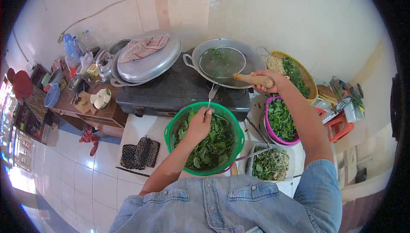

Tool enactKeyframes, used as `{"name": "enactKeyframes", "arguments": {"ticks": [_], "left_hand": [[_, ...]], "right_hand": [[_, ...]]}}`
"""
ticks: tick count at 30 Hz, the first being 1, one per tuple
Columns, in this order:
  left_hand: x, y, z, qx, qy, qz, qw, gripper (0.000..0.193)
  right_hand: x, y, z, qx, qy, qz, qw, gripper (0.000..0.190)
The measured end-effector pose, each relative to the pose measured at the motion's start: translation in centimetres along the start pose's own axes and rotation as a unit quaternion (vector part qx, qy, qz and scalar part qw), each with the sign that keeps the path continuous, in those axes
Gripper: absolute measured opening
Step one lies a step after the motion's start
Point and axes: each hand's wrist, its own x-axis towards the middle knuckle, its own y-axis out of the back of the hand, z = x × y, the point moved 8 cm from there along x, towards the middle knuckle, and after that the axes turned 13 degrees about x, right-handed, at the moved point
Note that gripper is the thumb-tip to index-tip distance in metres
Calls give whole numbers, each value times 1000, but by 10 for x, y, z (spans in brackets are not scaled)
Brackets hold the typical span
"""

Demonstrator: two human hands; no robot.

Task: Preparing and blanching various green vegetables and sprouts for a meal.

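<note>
My left hand [199,125] grips a metal fork [212,94] with its tines up, above a green plastic colander [168,133] of leafy greens [209,149]. In my right hand [269,78] is a thick wooden handle [254,79], held over the near right rim of a wide aluminium wok [256,60]. What the handle belongs to is unclear. Inside the wok, a round wire-rimmed strainer [245,60] surrounds murky liquid with some greens [216,53] in it. The wok sits on a black gas stove [153,100].
A lidded aluminium pan [150,63] with a checked cloth stands left on the stove. At right are a yellow-rimmed woven tray [314,89], a pink basket of chopped greens [268,122] and a container of mixed vegetables [270,165]. Metal tongs [256,153] lie near the colander.
</note>
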Motion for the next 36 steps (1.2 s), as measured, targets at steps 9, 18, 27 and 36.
{"name": "enactKeyframes", "arguments": {"ticks": [9, 18, 27, 36], "left_hand": [[0, -15, 13, 9, -24, -15, 1000, 23], [-4, -27, 26, 11, -34, -17, 999, 23], [-2, -39, 27, -5, -85, -10, 996, 21], [0, -45, 23, -1, -70, -28, 997, 20]], "right_hand": [[-46, -17, -30, 1, 125, -43, 991, 34], [-70, 12, -54, -65, 252, 94, 961, 33], [-72, 45, -60, -90, 284, 175, 938, 28], [-75, 56, -78, -187, 293, 230, 909, 31]]}}
